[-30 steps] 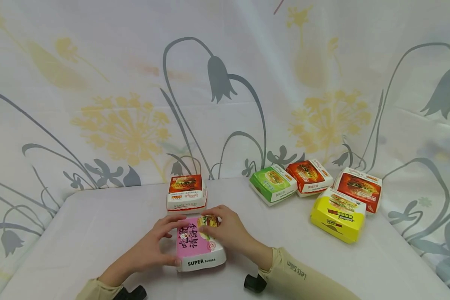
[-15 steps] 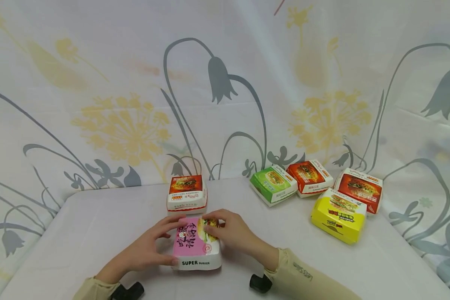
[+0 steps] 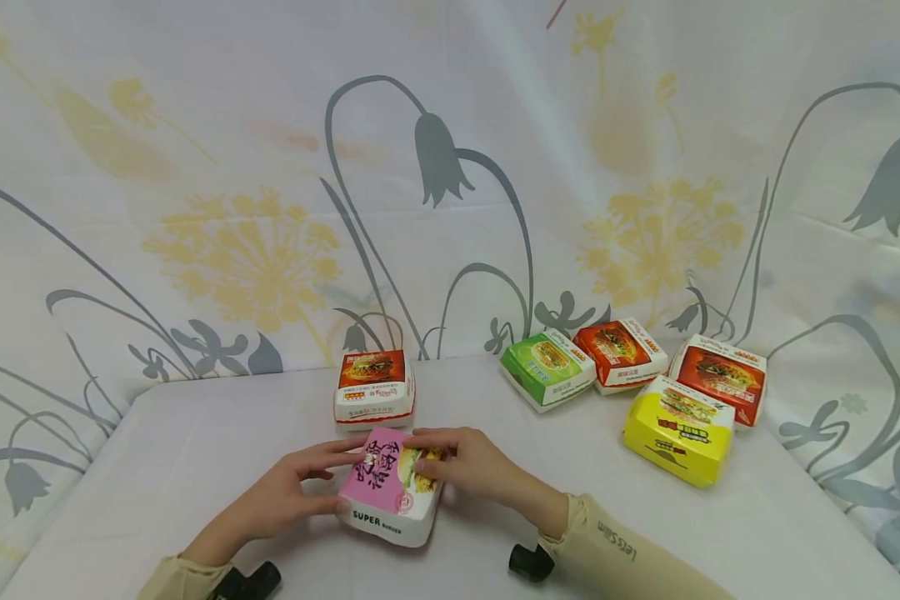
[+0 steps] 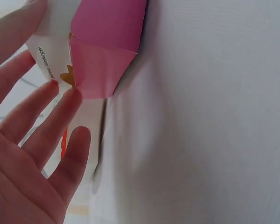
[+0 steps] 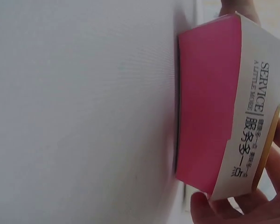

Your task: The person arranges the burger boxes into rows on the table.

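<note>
The pink-and-white cardboard burger box (image 3: 392, 495) has just swung round between the hands: a second ago its SUPER BURGER face looked almost straight at the wearer, its right end slightly farther off; now that end has come nearer, so the box sits skewed, turned clockwise as seen from above. It looks to be turning in place, which suggests the work in hand is still one of handling and angling this box — I would not call it settled.

The box is at the near middle of the white counter (image 3: 195, 433), just in front of a red-topped white cardboard box (image 3: 374, 388). Both hands grasp it. The left hand (image 3: 281, 497) spans its left side, thumb at the near corner and fingers at the far part, the little finger free in the left wrist view. The right hand (image 3: 474, 463) grips the far right corner, thumb on the printed top.

Counted, there are six boxes: one pink, three red and white, one green, one yellow. Besides the one behind the pink box, four stand in a group well to the right — the green-and-white cardboard box (image 3: 547, 368), two more red-and-white cardboard boxes (image 3: 620, 357) (image 3: 717, 379), and the bright yellow cardboard box (image 3: 678, 430) nearest the wearer.
</note>
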`<state>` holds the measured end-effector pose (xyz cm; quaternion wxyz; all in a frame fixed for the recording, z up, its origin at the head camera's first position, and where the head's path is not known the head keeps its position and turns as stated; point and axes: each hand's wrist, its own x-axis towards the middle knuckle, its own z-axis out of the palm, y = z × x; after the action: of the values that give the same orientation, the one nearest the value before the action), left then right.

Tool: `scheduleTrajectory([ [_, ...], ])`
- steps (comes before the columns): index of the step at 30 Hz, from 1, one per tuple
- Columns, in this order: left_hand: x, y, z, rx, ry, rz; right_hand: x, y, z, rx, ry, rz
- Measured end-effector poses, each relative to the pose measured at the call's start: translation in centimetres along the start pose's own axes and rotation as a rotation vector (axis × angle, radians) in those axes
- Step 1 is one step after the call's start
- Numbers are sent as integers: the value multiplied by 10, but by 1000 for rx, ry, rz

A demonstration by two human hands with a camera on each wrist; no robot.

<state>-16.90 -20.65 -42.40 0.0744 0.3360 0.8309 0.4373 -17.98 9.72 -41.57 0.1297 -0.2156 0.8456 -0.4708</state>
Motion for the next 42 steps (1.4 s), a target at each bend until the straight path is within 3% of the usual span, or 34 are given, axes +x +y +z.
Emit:
scheduleTrajectory([
  [5,-1,-2,-4,-16,-5,-8,-1,1,-2,21,-33,1],
  [14,-3,-4,-8,-35,20,14,-4,5,-4,-39,-72,-92],
  [22,1,-5,-5,7,102,-20,-9,1,1,-43,-65,-24],
  [31,2,-3,-3,22,145,-83,-11,-5,10,102,10,107],
  [38,1,6,3,37,131,-148,-15,-6,14,126,69,111],
  [42,0,7,5,36,145,-148,-15,-6,16,135,82,99],
])
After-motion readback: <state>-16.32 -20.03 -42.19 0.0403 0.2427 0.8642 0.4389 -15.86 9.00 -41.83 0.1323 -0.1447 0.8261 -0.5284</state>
